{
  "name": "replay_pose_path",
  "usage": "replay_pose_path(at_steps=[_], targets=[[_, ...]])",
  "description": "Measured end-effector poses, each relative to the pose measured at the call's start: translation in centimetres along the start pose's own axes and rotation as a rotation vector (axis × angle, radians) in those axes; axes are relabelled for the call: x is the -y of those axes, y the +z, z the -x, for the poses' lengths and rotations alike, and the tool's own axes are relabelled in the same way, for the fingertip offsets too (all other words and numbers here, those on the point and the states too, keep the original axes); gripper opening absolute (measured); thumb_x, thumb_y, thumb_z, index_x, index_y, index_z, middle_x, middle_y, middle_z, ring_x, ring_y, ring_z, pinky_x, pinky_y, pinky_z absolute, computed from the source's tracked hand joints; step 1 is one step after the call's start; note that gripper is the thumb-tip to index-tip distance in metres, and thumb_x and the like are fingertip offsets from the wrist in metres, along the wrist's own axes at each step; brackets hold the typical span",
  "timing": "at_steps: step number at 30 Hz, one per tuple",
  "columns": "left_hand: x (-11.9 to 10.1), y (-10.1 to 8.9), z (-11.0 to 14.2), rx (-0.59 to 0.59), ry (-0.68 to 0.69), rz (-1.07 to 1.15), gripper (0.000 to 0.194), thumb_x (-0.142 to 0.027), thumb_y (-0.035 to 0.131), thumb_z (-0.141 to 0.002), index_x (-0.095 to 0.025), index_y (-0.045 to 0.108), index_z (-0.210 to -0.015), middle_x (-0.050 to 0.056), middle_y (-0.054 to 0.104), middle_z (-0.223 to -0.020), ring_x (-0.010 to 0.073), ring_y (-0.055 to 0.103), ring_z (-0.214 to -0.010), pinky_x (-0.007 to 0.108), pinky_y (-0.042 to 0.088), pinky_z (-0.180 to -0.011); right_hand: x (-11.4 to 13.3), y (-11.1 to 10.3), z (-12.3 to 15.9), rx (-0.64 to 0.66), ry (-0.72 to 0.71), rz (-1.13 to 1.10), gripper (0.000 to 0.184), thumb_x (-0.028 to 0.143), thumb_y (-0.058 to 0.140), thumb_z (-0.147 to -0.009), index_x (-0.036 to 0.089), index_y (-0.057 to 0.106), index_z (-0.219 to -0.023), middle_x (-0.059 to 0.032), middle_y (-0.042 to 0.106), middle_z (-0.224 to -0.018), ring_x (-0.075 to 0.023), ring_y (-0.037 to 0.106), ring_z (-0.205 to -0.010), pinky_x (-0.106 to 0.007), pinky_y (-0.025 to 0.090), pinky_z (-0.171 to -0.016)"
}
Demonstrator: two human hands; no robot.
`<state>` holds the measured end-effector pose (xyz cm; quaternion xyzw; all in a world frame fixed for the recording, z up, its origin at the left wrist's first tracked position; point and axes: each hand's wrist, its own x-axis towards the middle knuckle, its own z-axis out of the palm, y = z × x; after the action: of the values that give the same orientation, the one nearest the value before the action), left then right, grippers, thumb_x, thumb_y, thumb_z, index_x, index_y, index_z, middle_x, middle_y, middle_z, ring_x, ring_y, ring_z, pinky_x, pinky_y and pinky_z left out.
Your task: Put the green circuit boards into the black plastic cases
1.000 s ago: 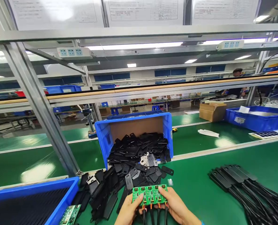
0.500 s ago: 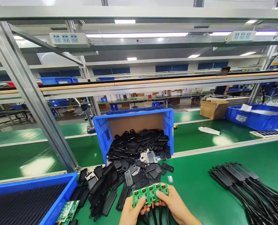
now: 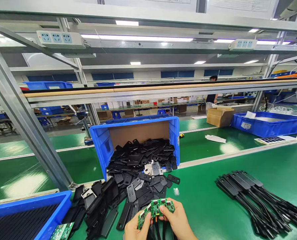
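A green circuit board panel (image 3: 156,209) with small digit displays is held between both hands. My left hand (image 3: 135,228) pinches its left part, thumb on top. My right hand (image 3: 176,220) grips the right part, thumb also on the face. The left part sits at an angle to the rest; whether it has come fully apart I cannot tell. Black cables (image 3: 158,230) with coloured wire ends hang from the lower edge. Just beyond the hands lies a heap of black plastic covers (image 3: 143,191), spilling from a tipped blue crate (image 3: 174,140).
At left, a blue tray (image 3: 65,200) holds rows of black parts, with another green board (image 3: 62,231) beside it. Finished-looking black cased cables (image 3: 238,183) lie in a bundle at right. A metal post (image 3: 30,133) rises at left. A white glove (image 3: 215,138) and cardboard box (image 3: 220,117) stand farther back.
The panel was flat and straight across; now its left part is bent away from the right part. Both hands have drawn closer together. The whole view has shifted slightly.
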<state>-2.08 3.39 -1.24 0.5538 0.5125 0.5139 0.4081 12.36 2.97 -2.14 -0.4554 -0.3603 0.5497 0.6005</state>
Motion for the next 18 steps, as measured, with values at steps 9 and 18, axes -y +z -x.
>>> replay_pose_path(at_steps=[9,18], targets=[[0.6,-0.2,-0.7,0.163,-0.338,0.418,0.048,-0.051,0.081,-0.044,-0.011,0.072,-0.067,0.010,0.069,-0.058,0.0195,0.062,-0.052,0.028,0.050,-0.053,1.1,-0.6,0.4,0.185,-0.028,-0.056,0.038,0.044,0.077,-0.061,0.015,0.066,-0.083,-0.0043,0.068,-0.083,-0.0171,0.060,-0.075,-0.027,0.046,-0.073],[-0.6,-0.3,-0.5,0.087,-0.579,0.644,0.047,-0.039,0.084,-0.046,-0.012,0.071,-0.084,0.008,0.072,-0.067,0.0236,0.068,-0.060,0.030,0.053,-0.056,1.5,0.6,0.9,0.321,0.021,-0.213,0.042,0.047,0.077,-0.060,0.014,0.070,-0.084,-0.0074,0.069,-0.076,-0.0229,0.064,-0.076,-0.038,0.048,-0.080]])
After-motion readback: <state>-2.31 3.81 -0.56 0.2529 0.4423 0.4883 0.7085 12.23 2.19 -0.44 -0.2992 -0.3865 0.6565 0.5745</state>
